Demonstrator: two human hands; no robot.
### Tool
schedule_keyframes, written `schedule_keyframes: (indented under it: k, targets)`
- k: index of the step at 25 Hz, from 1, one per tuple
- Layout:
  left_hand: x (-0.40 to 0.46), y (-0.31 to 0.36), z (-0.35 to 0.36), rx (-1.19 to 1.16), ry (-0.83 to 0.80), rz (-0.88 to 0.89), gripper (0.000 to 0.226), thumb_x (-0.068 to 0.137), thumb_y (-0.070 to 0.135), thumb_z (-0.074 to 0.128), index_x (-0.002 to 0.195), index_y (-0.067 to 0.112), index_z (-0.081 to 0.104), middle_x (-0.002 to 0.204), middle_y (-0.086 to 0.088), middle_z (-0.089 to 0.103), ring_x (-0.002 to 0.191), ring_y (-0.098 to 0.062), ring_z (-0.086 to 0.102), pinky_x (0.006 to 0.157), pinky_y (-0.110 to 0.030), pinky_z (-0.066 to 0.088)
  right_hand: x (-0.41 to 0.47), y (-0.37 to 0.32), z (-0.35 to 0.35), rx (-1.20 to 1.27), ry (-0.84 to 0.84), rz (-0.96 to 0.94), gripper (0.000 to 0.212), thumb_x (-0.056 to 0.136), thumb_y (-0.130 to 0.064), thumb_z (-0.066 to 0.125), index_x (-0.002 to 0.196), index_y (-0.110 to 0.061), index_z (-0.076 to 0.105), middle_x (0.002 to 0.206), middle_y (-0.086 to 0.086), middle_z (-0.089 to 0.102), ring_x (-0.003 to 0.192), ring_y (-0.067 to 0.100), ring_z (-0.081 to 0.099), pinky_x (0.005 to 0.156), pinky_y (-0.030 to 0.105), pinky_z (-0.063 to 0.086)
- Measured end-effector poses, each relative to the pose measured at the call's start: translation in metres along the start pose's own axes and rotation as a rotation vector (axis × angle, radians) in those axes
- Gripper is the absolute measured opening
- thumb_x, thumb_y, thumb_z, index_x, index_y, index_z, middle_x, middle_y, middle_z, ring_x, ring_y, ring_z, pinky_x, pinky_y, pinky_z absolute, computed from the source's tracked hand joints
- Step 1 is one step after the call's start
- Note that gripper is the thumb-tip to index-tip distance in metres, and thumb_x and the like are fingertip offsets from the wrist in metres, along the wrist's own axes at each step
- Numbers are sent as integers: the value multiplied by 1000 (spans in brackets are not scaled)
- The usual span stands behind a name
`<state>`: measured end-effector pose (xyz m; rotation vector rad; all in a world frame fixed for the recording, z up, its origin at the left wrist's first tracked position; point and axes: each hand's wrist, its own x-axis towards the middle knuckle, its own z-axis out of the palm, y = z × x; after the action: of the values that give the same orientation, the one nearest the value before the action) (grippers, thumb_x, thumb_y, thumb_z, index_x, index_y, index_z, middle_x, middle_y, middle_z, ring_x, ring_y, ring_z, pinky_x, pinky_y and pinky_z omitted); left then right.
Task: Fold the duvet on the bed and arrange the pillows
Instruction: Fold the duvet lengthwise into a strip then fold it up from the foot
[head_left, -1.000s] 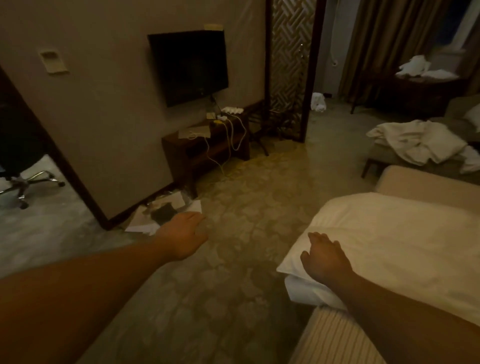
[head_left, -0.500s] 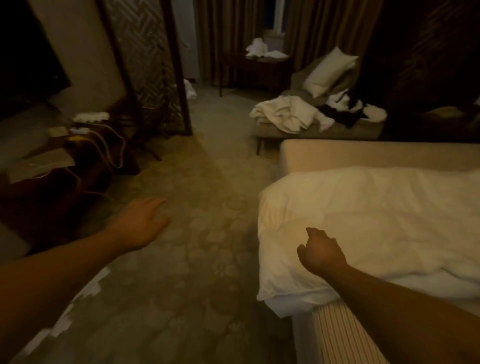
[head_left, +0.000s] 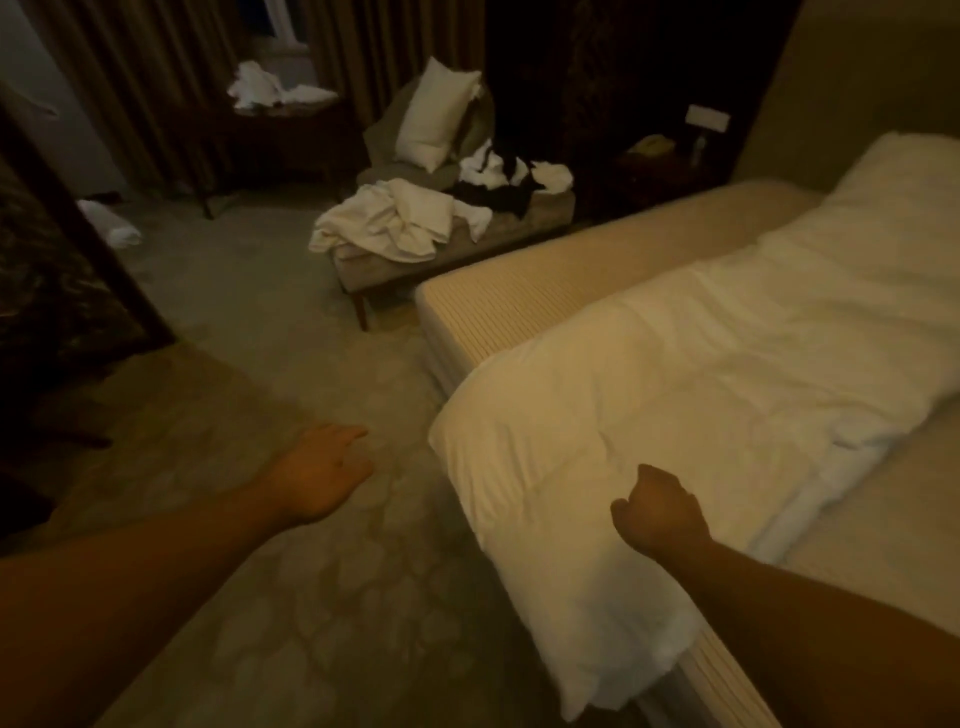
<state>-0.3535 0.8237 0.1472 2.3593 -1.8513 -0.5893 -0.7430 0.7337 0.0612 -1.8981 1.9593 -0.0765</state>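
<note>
A white duvet (head_left: 701, 364) lies folded in a long strip across the bare striped mattress of the bed (head_left: 561, 270), one end hanging over the near corner. My right hand (head_left: 660, 512) sits on that end with its fingers curled into the fabric, and creases run out from it. Out over the carpet, my left hand (head_left: 319, 475) hovers with loose fingers, holding nothing. A white pillow (head_left: 436, 119) leans upright in an armchair by the curtains, far from both hands.
A bench (head_left: 447, 249) at the bed's far side carries crumpled white sheets (head_left: 389, 223) and dark clothes. More white linen lies on a side table (head_left: 270, 88), and a rolled towel (head_left: 111, 228) on the floor. A nightstand with a phone (head_left: 649, 148) stands by the headboard. Dark furniture lines the left.
My view has swung right from the wall TV to the bed and armchair. My right hand has stayed on the duvet's end and my left hand has stayed out over the carpet.
</note>
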Motion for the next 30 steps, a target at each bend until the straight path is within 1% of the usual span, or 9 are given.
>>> schedule_keyframes:
  k: [9,13,15,17,20,23,25,27,30]
  targets:
    - [206,-28,-37,164,-180,266,56,97,46,49,147,22,40,154,-4,37,142,-25,31,116,-35,23,12,-26,59,199,19,536,52,77,-41,53,120,-13,46,122,9,54,114,29,52,99,43,44]
    - [310,0,0,203,-391,536,50,95,52,48,137,27,51,141,-1,52,125,-24,51,105,-40,40,12,-35,98,238,99,809,64,83,-40,55,136,-10,38,135,13,47,122,32,47,103,46,42]
    - [353,9,30,239,-474,598,59,91,60,47,141,29,47,141,-4,52,120,-24,53,102,-43,45,14,-35,118,313,169,970,70,83,-43,57,141,-11,34,139,15,44,124,34,47,104,47,42]
    - [388,9,55,261,-521,633,57,94,51,50,144,23,43,145,-8,47,123,-29,51,105,-46,43,19,-37,142,417,241,1102,74,79,-48,59,139,-11,36,136,17,47,121,36,50,101,49,45]
    - [423,9,90,356,-525,741,56,96,47,49,144,19,43,148,-9,45,126,-30,51,109,-45,38,16,-27,181,694,490,1288,84,67,-54,66,134,-11,39,130,16,52,119,38,53,100,53,47]
    - [453,27,138,452,-482,828,67,93,57,28,136,12,52,139,-16,52,127,-37,49,109,-42,35,31,-11,216,1050,637,1452,115,61,-67,74,149,-18,19,150,13,35,134,38,39,109,55,37]
    - [465,31,177,523,-455,843,65,90,58,35,134,12,51,137,-21,50,126,-41,46,107,-47,36,40,-5,240,1135,577,1428,106,74,-67,67,151,-11,21,152,15,34,135,38,39,111,50,34]
    - [466,25,212,509,-386,863,67,88,59,43,138,15,41,141,-19,41,129,-42,39,107,-51,36,25,-9,272,963,583,1467,82,86,-59,60,144,-6,38,143,20,46,127,39,47,106,45,38]
    - [442,-11,249,474,-274,1078,76,80,58,38,140,13,40,144,-17,38,130,-39,38,96,-56,43,-16,-20,313,759,714,1614,59,93,-45,58,132,-2,53,132,25,56,118,40,54,98,40,42]
